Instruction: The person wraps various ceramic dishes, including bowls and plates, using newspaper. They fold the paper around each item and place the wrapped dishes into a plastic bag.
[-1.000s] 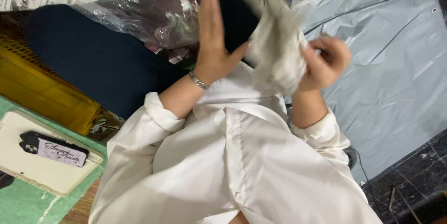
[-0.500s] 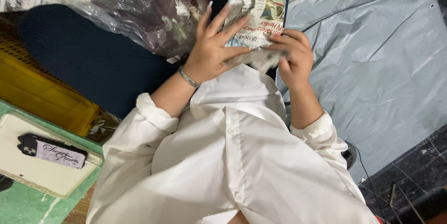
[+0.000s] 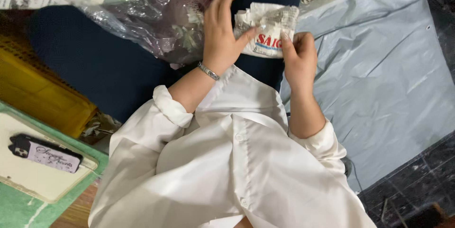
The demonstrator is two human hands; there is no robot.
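Both hands are gripping a crumpled wad of newspaper (image 3: 268, 29) above the lap: the left hand (image 3: 222, 31) (a bracelet (image 3: 207, 71) at its wrist) is pressing it with fingers raised, while the right hand (image 3: 297, 55) is pinching its lower edge. A clear plastic bag (image 3: 151, 19), apparently holding dark fabric, is lying just beside it.

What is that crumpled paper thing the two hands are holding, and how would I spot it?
Start at the white shirt filling the bottom of the view and follow both sleeves up to the left hand and right hand. Between them is a crumpled wad of newspaper. Unlike the clear plastic bag beside it, it is pale printed paper with red letters.
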